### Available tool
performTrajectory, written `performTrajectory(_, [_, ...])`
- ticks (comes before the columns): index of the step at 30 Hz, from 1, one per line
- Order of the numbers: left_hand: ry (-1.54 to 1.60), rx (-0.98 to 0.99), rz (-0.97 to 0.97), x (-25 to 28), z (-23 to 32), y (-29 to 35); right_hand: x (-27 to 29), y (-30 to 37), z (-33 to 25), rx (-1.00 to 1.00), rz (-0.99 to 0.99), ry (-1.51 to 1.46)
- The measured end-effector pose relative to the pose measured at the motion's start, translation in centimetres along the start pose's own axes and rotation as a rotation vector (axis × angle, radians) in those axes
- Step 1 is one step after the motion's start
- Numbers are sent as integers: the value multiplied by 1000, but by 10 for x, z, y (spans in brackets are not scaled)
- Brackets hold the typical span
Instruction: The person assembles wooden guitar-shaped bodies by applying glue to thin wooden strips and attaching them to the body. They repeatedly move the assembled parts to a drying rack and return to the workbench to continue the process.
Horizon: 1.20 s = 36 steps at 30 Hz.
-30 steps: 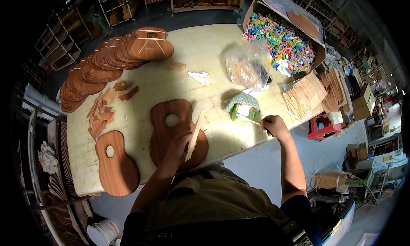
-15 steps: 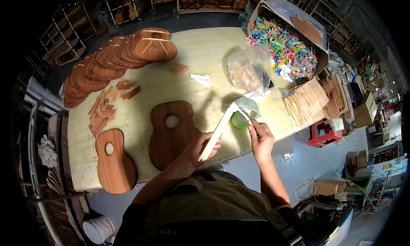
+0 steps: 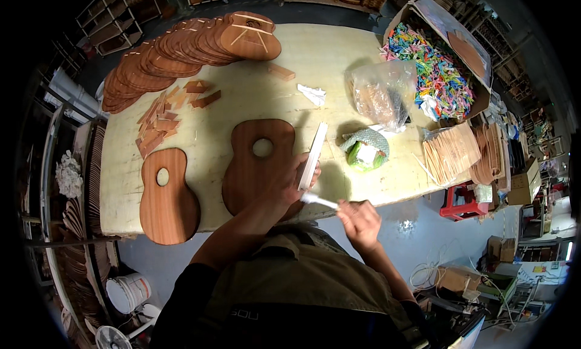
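My left hand (image 3: 293,181) is closed round pale wooden strips (image 3: 313,154), held upright at a slant above the table's near side. Between the fingers of my right hand (image 3: 359,222) is a small brush (image 3: 324,201); its white-coated tip is at the lower end of the strips. Beyond my right hand stands a green container (image 3: 366,155) with white stuff inside and a grey-green cloth over its far rim. A dark brown ukulele-shaped board (image 3: 257,170) with a round hole lies beside my left hand, partly covered by it. Further left is a second, lighter board (image 3: 168,197).
A fanned stack of shaped boards (image 3: 181,49) fills the far left of the table (image 3: 327,52). Small wood pieces (image 3: 158,122) lie in front. On the right are a box of colourful clips (image 3: 430,64), a plastic bag (image 3: 381,95) and bundled thin sticks (image 3: 451,152).
My right hand has drawn the brush from near the green container to the lower end of the strips. The strips have tipped more upright, and the view has shifted.
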<state>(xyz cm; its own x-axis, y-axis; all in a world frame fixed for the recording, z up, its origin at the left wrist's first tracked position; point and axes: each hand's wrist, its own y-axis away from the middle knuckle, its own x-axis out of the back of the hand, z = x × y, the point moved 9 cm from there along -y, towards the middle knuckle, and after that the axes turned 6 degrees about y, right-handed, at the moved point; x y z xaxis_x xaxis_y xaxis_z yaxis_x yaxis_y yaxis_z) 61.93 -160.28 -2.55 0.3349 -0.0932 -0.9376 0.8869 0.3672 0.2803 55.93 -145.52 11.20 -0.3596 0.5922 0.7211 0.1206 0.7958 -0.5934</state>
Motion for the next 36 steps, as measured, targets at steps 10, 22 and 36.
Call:
performTrajectory(10, [-5, 175, -96, -25, -33, 21, -20, 6, 124, -766, 45, -300])
performTrajectory(22, [-313, -110, 91, 45, 20, 63, -115, 80, 157, -1205, 418, -921])
performTrajectory(36, [-542, -458, 73, 63, 67, 106, -196, -6, 12, -856, -508, -792])
